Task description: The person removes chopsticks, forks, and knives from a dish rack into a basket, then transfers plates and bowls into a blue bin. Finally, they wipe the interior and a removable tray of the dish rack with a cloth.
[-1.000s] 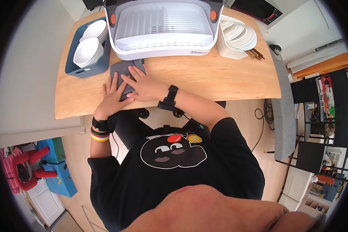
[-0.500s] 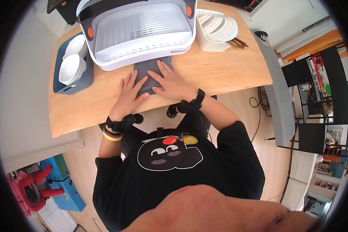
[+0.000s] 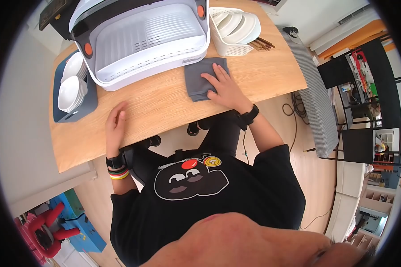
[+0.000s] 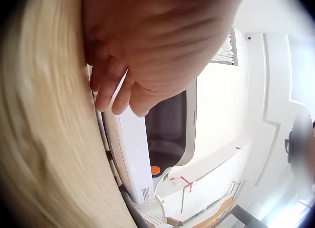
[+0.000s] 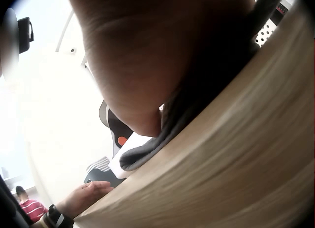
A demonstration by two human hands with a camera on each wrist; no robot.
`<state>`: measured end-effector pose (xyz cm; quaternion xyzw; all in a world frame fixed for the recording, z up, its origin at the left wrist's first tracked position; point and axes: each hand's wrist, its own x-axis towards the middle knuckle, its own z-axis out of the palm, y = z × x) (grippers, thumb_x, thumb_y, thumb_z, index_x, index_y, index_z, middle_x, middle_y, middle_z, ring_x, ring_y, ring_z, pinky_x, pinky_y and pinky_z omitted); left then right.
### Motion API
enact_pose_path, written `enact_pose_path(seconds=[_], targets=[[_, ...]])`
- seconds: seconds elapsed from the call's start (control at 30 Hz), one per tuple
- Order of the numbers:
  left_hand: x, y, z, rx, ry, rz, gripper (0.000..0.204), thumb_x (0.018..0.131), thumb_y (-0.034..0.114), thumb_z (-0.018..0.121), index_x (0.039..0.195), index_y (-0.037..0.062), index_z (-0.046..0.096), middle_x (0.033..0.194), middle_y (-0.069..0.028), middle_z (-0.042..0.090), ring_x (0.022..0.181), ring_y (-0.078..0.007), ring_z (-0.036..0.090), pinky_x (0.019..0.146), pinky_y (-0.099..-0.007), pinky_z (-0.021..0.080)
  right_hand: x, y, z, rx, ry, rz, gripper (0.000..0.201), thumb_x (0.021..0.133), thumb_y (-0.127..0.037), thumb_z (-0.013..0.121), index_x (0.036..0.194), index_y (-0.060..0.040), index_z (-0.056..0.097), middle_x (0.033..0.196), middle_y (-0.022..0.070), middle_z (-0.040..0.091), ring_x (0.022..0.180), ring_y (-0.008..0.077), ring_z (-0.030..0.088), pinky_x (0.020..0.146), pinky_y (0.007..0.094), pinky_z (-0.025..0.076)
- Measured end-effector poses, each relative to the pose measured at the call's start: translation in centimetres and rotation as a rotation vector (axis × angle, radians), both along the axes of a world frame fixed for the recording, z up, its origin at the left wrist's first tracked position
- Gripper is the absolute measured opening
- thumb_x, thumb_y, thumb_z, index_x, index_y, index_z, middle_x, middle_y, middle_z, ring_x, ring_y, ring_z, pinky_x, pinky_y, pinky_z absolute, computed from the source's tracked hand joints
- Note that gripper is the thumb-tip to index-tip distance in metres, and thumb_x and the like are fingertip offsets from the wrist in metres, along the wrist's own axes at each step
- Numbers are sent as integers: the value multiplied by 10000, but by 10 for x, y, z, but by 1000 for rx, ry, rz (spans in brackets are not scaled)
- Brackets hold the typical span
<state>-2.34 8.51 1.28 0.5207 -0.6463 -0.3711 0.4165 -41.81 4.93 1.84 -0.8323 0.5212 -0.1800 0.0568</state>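
Note:
A folded dark grey cloth (image 3: 195, 79) lies flat on the wooden table, just in front of the dish rack's right end. My right hand (image 3: 227, 91) rests on its right part with fingers spread and nearly straight. From the right wrist, the folded cloth edge (image 5: 142, 156) shows beneath the palm. Well to the left, my left hand (image 3: 115, 126) is near the table's front edge, apart from the cloth, its fingers loosely extended and holding nothing. The left wrist view has its fingers (image 4: 121, 97) close over the wood.
The white dish rack (image 3: 151, 66) stands at the back of the table (image 3: 151, 107). At its left is a blue bin (image 3: 91, 100) of white bowls (image 3: 71, 93). To its right, a white perforated basket (image 3: 229, 50) holds plates (image 3: 244, 30) and brown chopsticks (image 3: 262, 44).
The cloth has slid right along the table under my right hand, from near the blue bin toward the white basket. My left hand has come off it. The head view has shifted.

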Motion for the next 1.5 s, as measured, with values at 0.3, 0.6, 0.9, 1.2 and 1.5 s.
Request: enact_pose_path(seconds=[0.3, 0.6, 0.9, 1.2, 1.5], targets=[[11, -1, -10, 49, 126, 113, 276, 951, 133, 494, 1174, -16, 558, 1122, -95, 614, 1053, -144, 547, 936, -255, 388, -64, 4, -4, -36, 75, -258, 543, 750, -319, 509, 1277, -192, 475, 1404, 271, 316, 1306, 412, 296, 1068, 581, 168], [8, 1, -9, 40, 75, 128, 255, 947, 134, 504, 1151, 1, 582, 1068, -73, 629, 1004, -132, 554, 902, -244, 400, -116, -3, -11, -48, 104, -420, 502, 770, -302, 470, 1268, -238, 463, 1412, 263, 320, 1328, 403, 275, 1064, 608, 131], [7, 2, -9, 39, 68, 144, 250, 948, 134, 502, 1145, 4, 586, 1046, -69, 635, 987, -121, 554, 887, -237, 404, -180, 0, -15, -83, 145, -586, 496, 771, -284, 444, 1265, -245, 471, 1402, 251, 346, 1321, 395, 299, 1048, 624, 150], [7, 1, -9, 49, 69, 149, 252, 951, 150, 503, 1138, 6, 589, 1049, -71, 635, 984, -124, 557, 882, -238, 410, -194, 37, -14, -132, 154, -425, 481, 777, -224, 420, 1252, -182, 487, 1394, 245, 358, 1292, 402, 331, 1060, 554, 195], [8, 1, -11, 54, 81, 131, 251, 953, 149, 497, 1140, 7, 587, 1059, -75, 631, 993, -122, 553, 882, -237, 408, -147, 75, 4, -112, 114, -228, 489, 709, -167, 483, 1196, -132, 511, 1418, 156, 358, 1298, 354, 326, 1056, 521, 219]])
